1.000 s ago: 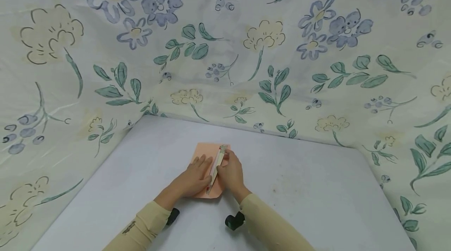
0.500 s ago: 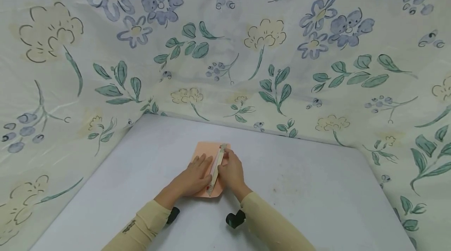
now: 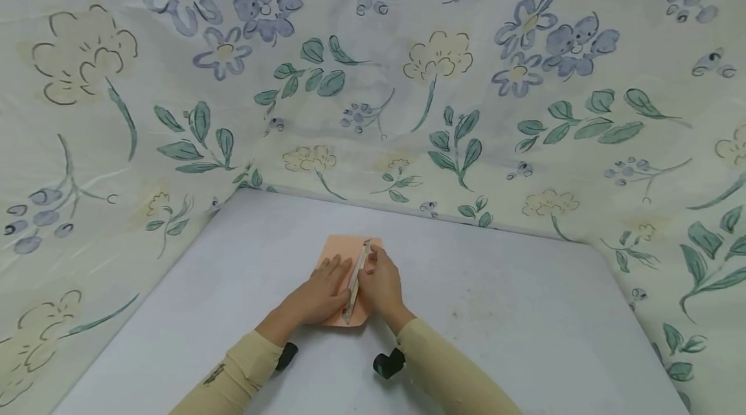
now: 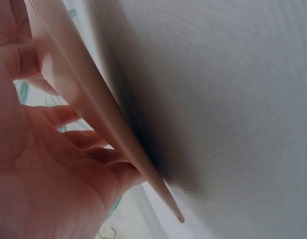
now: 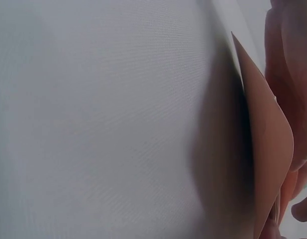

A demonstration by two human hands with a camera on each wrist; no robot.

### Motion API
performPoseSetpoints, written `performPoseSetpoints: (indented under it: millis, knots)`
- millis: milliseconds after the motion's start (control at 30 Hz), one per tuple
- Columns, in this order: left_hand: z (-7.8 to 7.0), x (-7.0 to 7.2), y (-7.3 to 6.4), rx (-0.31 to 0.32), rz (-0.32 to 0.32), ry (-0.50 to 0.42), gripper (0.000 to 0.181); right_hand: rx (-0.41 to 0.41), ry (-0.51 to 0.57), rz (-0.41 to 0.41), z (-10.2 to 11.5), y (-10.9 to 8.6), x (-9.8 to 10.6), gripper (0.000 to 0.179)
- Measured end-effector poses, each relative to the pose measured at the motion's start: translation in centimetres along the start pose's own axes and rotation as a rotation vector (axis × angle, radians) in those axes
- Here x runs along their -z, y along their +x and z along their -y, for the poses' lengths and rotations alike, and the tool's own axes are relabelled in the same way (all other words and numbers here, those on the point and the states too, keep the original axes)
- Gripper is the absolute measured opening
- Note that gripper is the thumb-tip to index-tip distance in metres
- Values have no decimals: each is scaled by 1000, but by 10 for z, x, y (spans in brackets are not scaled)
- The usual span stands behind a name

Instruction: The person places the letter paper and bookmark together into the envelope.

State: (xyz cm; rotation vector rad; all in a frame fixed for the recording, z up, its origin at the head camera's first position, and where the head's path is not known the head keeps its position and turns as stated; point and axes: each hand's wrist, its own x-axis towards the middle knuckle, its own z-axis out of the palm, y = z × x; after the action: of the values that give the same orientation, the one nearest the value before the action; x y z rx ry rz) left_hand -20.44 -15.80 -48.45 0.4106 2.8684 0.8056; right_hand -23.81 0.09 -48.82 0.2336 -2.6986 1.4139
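A salmon-coloured paper envelope (image 3: 340,248) lies at the middle of the white table, its lower right corner slanted. Along it runs a narrow pale strip (image 3: 352,302) with small printed patches at both ends, like the edge of a card. My left hand (image 3: 322,292) lies on the envelope's left part, fingers extended, thumb close to the strip. With bent fingers and thumb, my right hand (image 3: 381,282) pinches the right side next to the strip. In the right wrist view, the envelope's edge (image 5: 270,144) bows up off the table.
The white table (image 3: 495,311) stretches out on all sides of the envelope. Floral cloth (image 3: 373,98) hangs behind it and at both sides. Black wrist-worn pieces (image 3: 388,363) sit below the wrists, near beige sleeves (image 3: 460,370).
The pale strip looks narrower than before, its right side tilted by my right fingers, which have shifted slightly. My left hand has stayed in place.
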Motion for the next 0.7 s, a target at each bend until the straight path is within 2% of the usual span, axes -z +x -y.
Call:
performPoseSetpoints:
  millis: [500, 700]
  knots:
    - [-1, 0, 0, -6, -7, -17, 65, -39, 11, 16, 0, -2, -4, 56]
    - [1, 0, 0, -1, -12, -8, 65, -33, -6, -3, 0, -2, -4, 53]
